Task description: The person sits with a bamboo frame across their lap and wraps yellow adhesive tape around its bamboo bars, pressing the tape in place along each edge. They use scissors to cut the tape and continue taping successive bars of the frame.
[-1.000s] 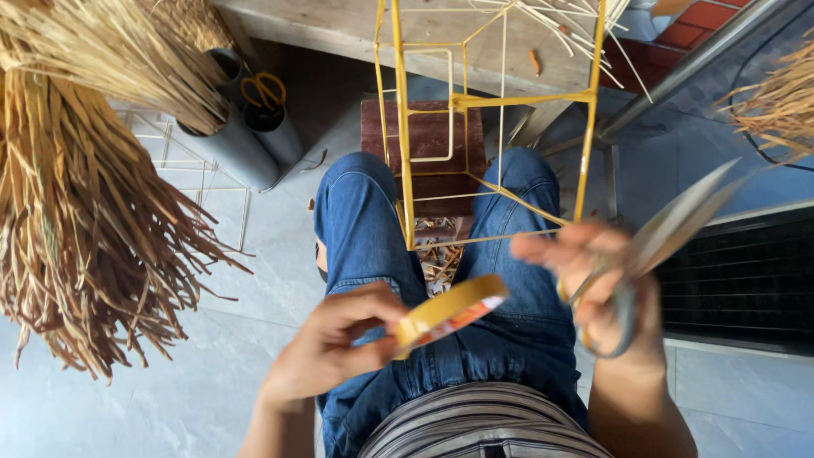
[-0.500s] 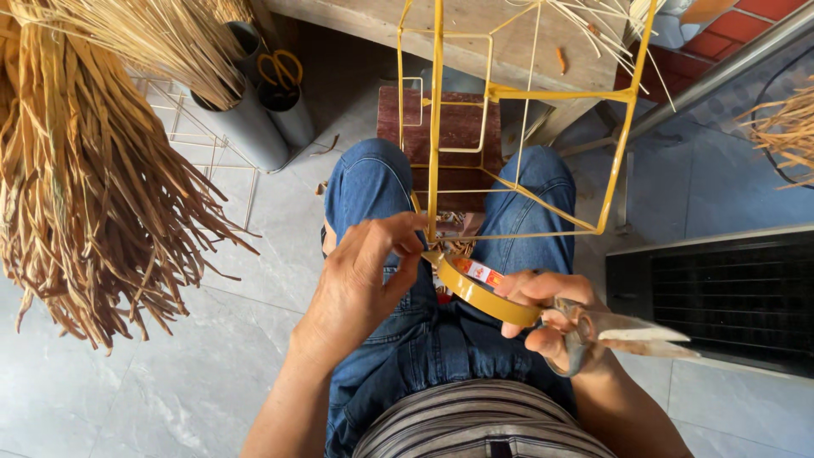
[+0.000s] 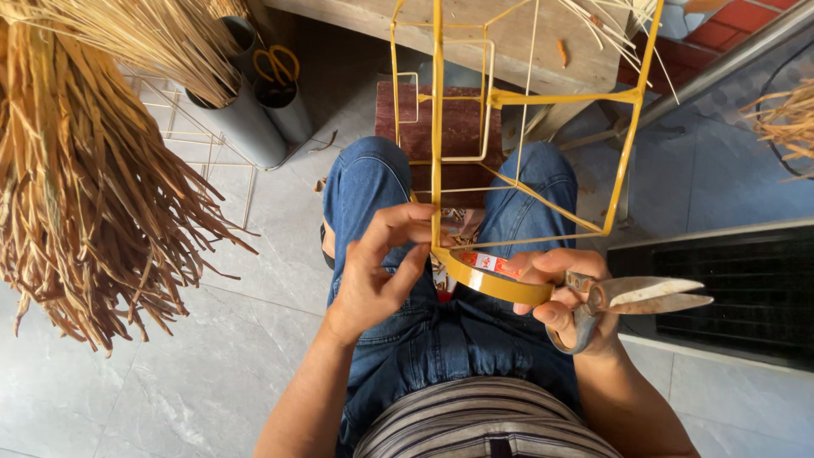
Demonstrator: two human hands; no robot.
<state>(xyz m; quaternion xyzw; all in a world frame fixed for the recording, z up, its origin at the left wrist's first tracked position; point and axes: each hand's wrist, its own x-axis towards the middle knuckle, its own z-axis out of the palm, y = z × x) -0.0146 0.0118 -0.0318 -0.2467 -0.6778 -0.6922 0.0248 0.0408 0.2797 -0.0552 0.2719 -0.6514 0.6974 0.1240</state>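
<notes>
A yellow wire frame (image 3: 625, 144) stands over my knees, wrapped in yellow tape. My left hand (image 3: 377, 271) pinches the foot of its front upright rod (image 3: 437, 127), where a strip of tape comes off a yellow tape roll (image 3: 492, 280). My right hand (image 3: 564, 293) holds that roll against its fingers and also grips metal scissors (image 3: 632, 298), whose blades point right and are nearly closed. Both hands hover above my blue jeans (image 3: 424, 339).
A big bundle of dry straw (image 3: 85, 187) hangs at the left. Grey tubes (image 3: 242, 119) behind it hold orange-handled scissors (image 3: 277, 64). A wooden bench (image 3: 526, 38) and a dark red stool (image 3: 449, 127) lie ahead. A black floor grate (image 3: 738, 288) is at the right.
My hands came together at the base of the frame's front rod. The tape roll passed from my left hand to my right, which lowered the scissors to point right.
</notes>
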